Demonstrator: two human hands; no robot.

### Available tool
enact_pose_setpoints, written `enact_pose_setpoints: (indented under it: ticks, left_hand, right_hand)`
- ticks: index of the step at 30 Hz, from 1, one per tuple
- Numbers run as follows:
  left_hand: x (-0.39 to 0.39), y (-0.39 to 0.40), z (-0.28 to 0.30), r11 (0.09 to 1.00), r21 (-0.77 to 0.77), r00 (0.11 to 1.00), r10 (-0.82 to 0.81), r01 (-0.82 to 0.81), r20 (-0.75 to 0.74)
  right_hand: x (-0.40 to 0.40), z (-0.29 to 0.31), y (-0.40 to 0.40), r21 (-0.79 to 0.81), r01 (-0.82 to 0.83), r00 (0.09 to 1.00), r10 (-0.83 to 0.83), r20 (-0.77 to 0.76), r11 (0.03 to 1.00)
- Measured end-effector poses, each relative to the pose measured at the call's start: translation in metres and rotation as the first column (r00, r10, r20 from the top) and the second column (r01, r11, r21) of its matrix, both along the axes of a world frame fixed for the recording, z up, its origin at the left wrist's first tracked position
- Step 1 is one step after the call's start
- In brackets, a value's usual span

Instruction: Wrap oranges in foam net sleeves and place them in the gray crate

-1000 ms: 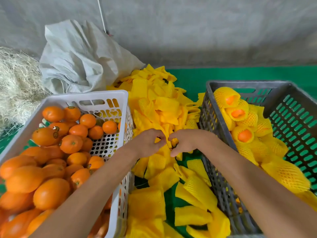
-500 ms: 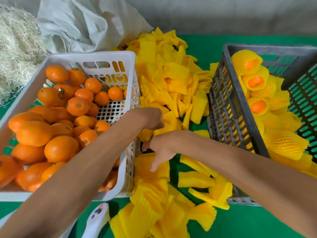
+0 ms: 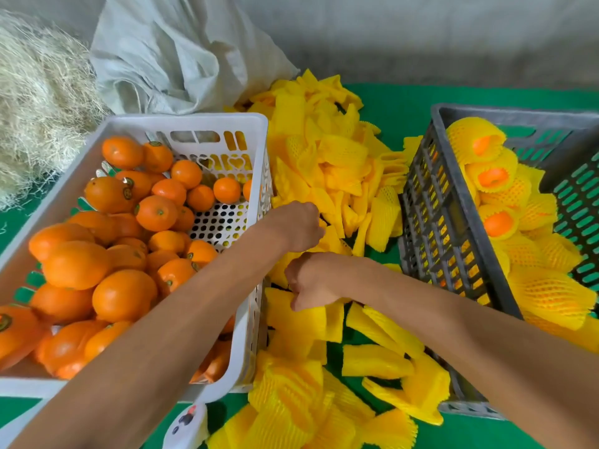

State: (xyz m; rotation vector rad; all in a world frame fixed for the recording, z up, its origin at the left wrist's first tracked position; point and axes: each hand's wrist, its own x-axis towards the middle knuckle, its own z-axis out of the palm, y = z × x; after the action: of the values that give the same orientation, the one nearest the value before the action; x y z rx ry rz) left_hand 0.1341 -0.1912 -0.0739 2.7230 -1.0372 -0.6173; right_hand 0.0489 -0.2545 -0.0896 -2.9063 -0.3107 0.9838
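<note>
Half a second ago the right hand (image 3: 312, 281) lay flat with fingers spread; now it has curled onto a flattened foam net sleeve (image 3: 296, 314) beside the white basket (image 3: 249, 124), picking one. The left hand (image 3: 296, 225) stays curled in the sleeve pile (image 3: 327, 157) beside that basket; its grip is hidden. Bare oranges (image 3: 124, 294) wait inside it.

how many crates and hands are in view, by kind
white perforated plastic crate of bare oranges: 1
gray slatted plastic crate of wrapped oranges: 1
left hand: 1
right hand: 1
total: 4
</note>
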Motion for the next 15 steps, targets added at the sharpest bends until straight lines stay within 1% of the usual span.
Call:
enact_pose_setpoints:
  ticks: [1,2,3,4,5,6,7,8,9,10,11,12,13,15]
  left_hand:
    - [0.0,-0.002,0.004,0.982,-0.179,0.997,0.066,-0.056,0.049]
    - [0.001,-0.004,0.008,0.917,-0.384,0.987,0.148,-0.11,0.071]
    - [0.003,-0.005,0.012,0.808,-0.57,0.971,0.229,-0.148,0.074]
    - [0.004,-0.005,0.015,0.695,-0.701,0.953,0.292,-0.158,0.075]
    - [0.005,-0.005,0.017,0.613,-0.774,0.94,0.334,-0.16,0.071]
    - [0.005,-0.005,0.018,0.568,-0.805,0.934,0.354,-0.171,0.052]
    - [0.005,-0.005,0.017,0.558,-0.808,0.937,0.348,-0.191,0.019]
    - [0.005,-0.006,0.015,0.567,-0.795,0.948,0.317,-0.215,-0.03]
    - [0.005,-0.008,0.012,0.572,-0.783,0.958,0.27,-0.242,-0.098]
    - [0.005,-0.009,0.009,0.562,-0.783,0.961,0.216,-0.268,-0.175]
    - [0.006,-0.01,0.008,0.535,-0.792,0.956,0.167,-0.295,-0.243]
    - [0.008,-0.01,0.007,0.495,-0.807,0.946,0.136,-0.322,-0.294]
    - [0.01,-0.009,0.008,0.449,-0.822,0.935,0.119,-0.35,-0.333]
    - [0.014,-0.007,0.008,0.359,-0.833,0.901,0.063,-0.422,-0.429]
  right_hand:
    - [0.006,0.007,-0.009,0.032,0.073,0.995,-0.075,0.06,0.997]
    - [0.013,0.014,-0.02,0.067,0.149,0.978,-0.157,0.135,0.987]
    - [0.018,0.02,-0.033,0.109,0.235,0.944,-0.253,0.21,0.966]
    - [0.023,0.026,-0.047,0.171,0.333,0.89,-0.369,0.269,0.927]
    - [0.027,0.032,-0.06,0.272,0.431,0.809,-0.502,0.307,0.86]
    - [0.03,0.038,-0.073,0.405,0.508,0.702,-0.638,0.316,0.76]
    - [0.032,0.043,-0.084,0.542,0.548,0.584,-0.756,0.297,0.637]
    - [0.034,0.048,-0.093,0.661,0.549,0.474,-0.842,0.257,0.512]
    - [0.036,0.051,-0.098,0.754,0.521,0.4,-0.895,0.199,0.4]
    - [0.036,0.054,-0.099,0.829,0.473,0.371,-0.921,0.119,0.298]
    - [0.036,0.057,-0.097,0.887,0.417,0.383,-0.923,0.026,0.198]
    - [0.034,0.059,-0.091,0.924,0.365,0.419,-0.906,-0.057,0.111]
    - [0.032,0.061,-0.086,0.945,0.321,0.459,-0.883,-0.098,0.062]
    - [0.029,0.063,-0.079,0.965,0.259,0.5,-0.861,-0.098,0.04]
